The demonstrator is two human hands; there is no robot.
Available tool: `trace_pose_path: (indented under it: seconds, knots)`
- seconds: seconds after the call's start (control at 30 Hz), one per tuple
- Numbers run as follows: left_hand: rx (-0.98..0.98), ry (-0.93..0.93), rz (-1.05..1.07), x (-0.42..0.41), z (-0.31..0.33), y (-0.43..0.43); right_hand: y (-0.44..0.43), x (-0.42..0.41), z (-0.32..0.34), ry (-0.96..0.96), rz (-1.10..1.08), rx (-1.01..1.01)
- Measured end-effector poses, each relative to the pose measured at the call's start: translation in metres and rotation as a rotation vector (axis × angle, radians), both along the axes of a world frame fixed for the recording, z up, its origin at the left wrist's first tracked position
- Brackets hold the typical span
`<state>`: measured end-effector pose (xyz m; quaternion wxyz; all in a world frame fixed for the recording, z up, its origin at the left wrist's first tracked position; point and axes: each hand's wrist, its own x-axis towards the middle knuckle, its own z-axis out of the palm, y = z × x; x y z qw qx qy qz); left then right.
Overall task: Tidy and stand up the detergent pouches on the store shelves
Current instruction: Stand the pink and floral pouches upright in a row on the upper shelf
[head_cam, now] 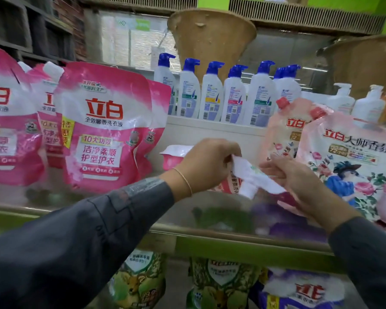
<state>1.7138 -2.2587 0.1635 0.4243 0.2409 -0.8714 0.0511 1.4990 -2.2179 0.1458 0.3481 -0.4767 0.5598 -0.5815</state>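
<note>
Two hands: left hand & right hand pinch slumped pouch top.
Why: prob. to lift it upright.

Four bright pink pouches stand at left, two pale floral pouches at right, seven blue-capped bottles behind, and three pouches on the shelf below.

Even indoor light, soft shadows, motion blur on hands & shelf edge, wide-angle bending at edges
</note>
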Motion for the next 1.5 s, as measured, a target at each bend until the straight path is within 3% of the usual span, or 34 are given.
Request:
trace_pose_path:
  seconds: [0.17,0.27,0.3,0.37,0.43,0.5,0.67,0.77,0.87,1.17,1.3,1.5]
  knots:
    - [0.204,0.267,-0.004,0.01,0.031,-0.01,0.004,-0.007,0.009,-0.309,0.134,-0.131]
    - [0.478,0.514,-0.122,0.015,0.044,-0.017,-0.002,-0.013,-0.002,-0.658,0.416,-0.17]
    - [0.573,0.613,-0.152,0.017,0.046,-0.021,-0.004,-0.01,-0.002,-0.667,0.502,-0.187]
    - [0.671,0.792,-0.159,0.017,0.044,-0.033,-0.006,0.006,0.0,-0.492,0.61,-0.222]
    - [0.76,0.936,-0.128,0.015,0.034,-0.05,-0.021,0.018,-0.004,-0.246,0.54,-0.223]
    - [0.865,1.008,-0.129,0.015,0.02,-0.064,-0.033,0.033,-0.005,-0.143,0.383,-0.228]
    - [0.944,0.999,-0.174,0.017,0.011,-0.074,-0.049,0.051,-0.005,-0.204,0.199,-0.296]
    - [0.816,0.928,-0.239,0.011,0.016,-0.07,-0.056,0.054,-0.004,-0.211,0.139,-0.306]
    - [0.702,0.963,-0.111,0.003,0.026,-0.071,-0.061,0.055,-0.003,-0.235,0.128,-0.312]
    - [0.894,1.017,-0.223,0.008,0.05,-0.087,-0.084,0.051,0.005,-0.321,0.018,-0.351]
    - [0.808,1.127,-0.102,0.007,0.058,-0.093,-0.091,0.05,0.002,-0.37,-0.007,-0.351]
    - [0.787,1.134,-0.013,0.001,0.062,-0.093,-0.087,0.054,0.003,-0.417,-0.021,-0.345]
